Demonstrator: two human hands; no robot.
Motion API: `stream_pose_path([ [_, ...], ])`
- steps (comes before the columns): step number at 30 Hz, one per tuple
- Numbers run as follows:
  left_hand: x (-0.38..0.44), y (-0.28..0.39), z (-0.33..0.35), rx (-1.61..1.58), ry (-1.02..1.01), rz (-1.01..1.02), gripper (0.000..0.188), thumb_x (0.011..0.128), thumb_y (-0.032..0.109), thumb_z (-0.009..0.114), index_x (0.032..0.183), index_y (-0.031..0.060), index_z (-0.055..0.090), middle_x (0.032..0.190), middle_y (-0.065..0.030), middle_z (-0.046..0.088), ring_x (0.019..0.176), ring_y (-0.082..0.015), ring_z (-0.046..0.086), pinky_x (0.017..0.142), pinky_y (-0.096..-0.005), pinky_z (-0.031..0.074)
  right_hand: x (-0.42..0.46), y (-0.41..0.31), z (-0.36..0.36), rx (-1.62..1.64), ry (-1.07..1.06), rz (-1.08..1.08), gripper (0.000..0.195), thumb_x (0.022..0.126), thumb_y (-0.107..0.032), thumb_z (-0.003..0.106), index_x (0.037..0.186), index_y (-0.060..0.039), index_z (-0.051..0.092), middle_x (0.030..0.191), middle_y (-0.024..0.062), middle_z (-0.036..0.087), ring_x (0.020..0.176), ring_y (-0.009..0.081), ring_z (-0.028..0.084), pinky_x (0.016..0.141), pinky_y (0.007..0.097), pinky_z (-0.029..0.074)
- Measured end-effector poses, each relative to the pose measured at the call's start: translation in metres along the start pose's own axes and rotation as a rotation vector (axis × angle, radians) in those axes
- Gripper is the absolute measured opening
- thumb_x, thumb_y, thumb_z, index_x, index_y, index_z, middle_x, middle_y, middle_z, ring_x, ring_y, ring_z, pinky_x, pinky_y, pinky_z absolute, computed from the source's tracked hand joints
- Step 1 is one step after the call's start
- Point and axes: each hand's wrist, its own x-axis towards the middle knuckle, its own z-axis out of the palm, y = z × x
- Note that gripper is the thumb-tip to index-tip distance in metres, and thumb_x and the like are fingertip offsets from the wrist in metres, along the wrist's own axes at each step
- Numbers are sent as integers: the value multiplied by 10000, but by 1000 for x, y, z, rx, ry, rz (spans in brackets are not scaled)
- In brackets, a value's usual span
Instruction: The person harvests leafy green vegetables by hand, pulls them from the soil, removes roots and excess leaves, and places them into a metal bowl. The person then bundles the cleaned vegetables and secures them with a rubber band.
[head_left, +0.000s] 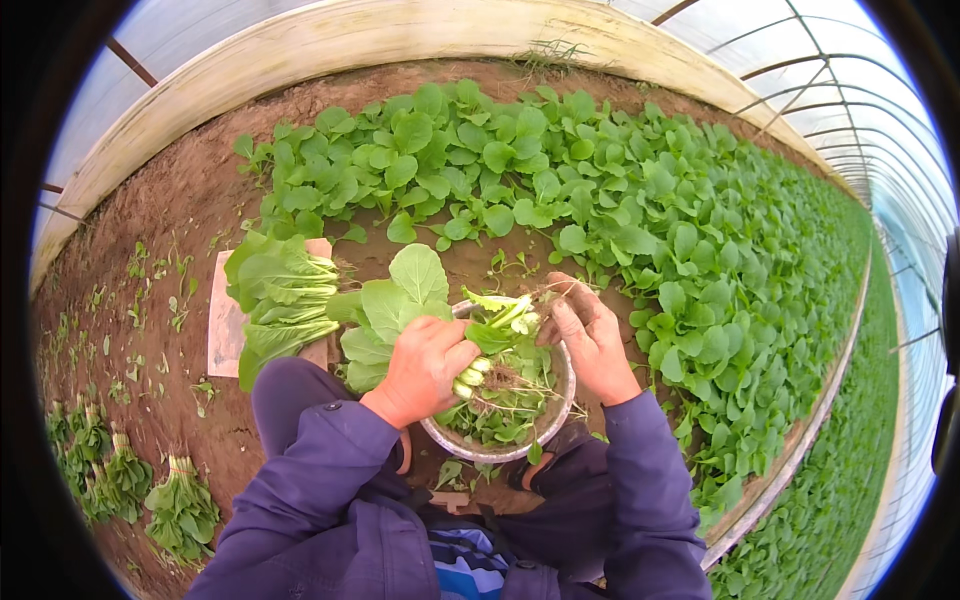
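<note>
My left hand (429, 367) is closed around a bunch of leafy green vegetables (401, 300), with the broad leaves pointing away to the left and the pale stems and roots to the right. My right hand (589, 334) pinches the thin roots of a small plant (517, 319) between thumb and fingers, just right of the left hand. Both hands are over a round basin (566, 397) holding loose small leaves and stalks (510, 420). Left of the basin, a pile of pulled greens (289, 296) lies on a flat pinkish board (225, 322), its roots facing right.
Growing leafy plants (525, 165) fill the bed ahead and to the right, inside a plastic-covered greenhouse with curved ribs (821, 56). Tied bunches (180, 510) rest on the soil (180, 405) at lower left, among scattered leaves. A pale low wall (420, 37) runs along the far side.
</note>
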Motion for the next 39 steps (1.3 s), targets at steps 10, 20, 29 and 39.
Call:
stream_pose_path([
  [10,-3,4,7,-326,-134,-115,421,533,174,802,878,73,583,807,-90,525,730,-323,560,629,-415,434,-6,-5,-12,0,-13,64,336,1026,-299,476,809,-45,515,609,10,513,509,82,460,472,228,387],
  [20,1,6,11,-81,-127,-102,377,544,96,737,893,80,594,853,-87,550,748,-296,578,663,-407,436,-14,2,4,-710,183,-355,359,779,-88,774,1113,-36,653,550,3,521,454,98,461,458,252,385],
  [29,1,6,7,-64,-73,-66,413,520,66,721,915,63,600,1030,-128,613,844,-300,614,720,-398,457,-6,9,-15,-639,536,-213,114,771,-30,721,861,-60,659,645,55,653,547,183,645,551,298,519],
  [39,2,5,4,-222,-143,-122,443,523,156,796,906,73,589,941,-123,601,820,-318,608,678,-393,455,-3,9,-13,-597,347,-439,90,842,-51,680,931,-39,689,785,106,682,645,227,661,580,288,509],
])
